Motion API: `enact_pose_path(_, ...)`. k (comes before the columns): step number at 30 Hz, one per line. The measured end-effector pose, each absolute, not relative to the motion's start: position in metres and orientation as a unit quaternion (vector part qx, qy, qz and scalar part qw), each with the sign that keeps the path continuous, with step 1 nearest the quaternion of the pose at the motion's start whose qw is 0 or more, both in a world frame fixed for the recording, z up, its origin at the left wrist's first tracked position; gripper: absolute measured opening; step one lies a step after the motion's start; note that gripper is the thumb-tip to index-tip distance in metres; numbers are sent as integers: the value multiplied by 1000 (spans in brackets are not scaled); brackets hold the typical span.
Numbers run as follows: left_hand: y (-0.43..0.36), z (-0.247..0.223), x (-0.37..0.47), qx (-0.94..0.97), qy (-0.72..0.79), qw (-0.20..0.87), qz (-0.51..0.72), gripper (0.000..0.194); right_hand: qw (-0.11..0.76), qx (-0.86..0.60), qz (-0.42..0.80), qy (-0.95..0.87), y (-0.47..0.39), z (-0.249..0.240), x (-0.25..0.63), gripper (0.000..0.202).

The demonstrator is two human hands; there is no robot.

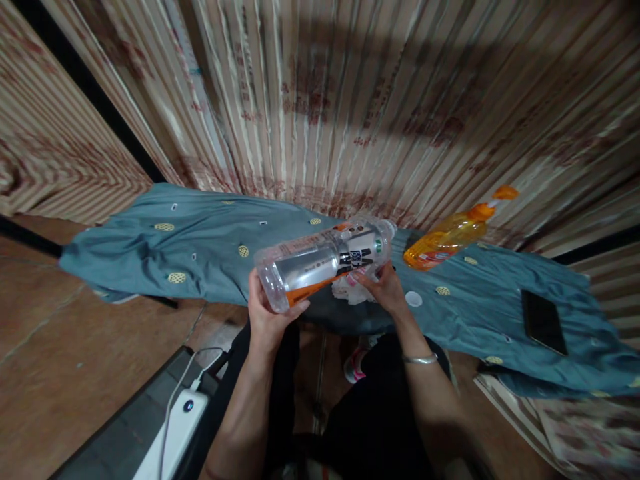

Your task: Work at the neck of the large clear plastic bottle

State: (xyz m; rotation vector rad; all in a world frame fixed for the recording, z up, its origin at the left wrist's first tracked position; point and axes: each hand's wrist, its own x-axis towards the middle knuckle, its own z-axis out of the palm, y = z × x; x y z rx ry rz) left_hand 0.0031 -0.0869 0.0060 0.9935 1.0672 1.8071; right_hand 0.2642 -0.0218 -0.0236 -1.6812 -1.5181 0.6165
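My left hand (267, 317) grips the base end of a clear plastic bottle (320, 260) with a black, white and orange label, held on its side above the table edge. Under the bottle's neck end, my right hand (385, 288) presses a crumpled white cloth or tissue (350, 288) against the bottle. The bottle has no cap on; a small white cap (413, 299) lies on the blue cloth just right of my right hand. A silver bracelet sits on my right wrist.
A blue cloth (200, 247) with gold dots covers the table. An orange dish-soap bottle (453, 233) stands at the back right, and a dark phone (543, 322) lies at the right. A white power bank (175, 427) with a cable lies on a dark seat at lower left. Patterned curtains hang behind.
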Motion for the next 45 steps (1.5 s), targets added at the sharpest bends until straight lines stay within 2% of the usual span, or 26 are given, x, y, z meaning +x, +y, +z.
enact_pose_path(4,-88,6,3,388,426,399,713,98,393,-652,243,-601,-21,-24,264,67)
enact_pose_path(10,-88,7,3,395,425,394,713,96,396,-655,235,-599,-20,-24,264,68)
enact_pose_path(18,-88,7,3,394,421,400,713,98,403,-646,244,-601,-19,-20,264,86)
enact_pose_path(27,-87,7,2,398,425,394,711,99,417,-628,256,-605,-20,-21,265,77)
enact_pose_path(45,-86,10,3,397,419,381,723,99,378,-671,224,-597,-17,-24,265,63)
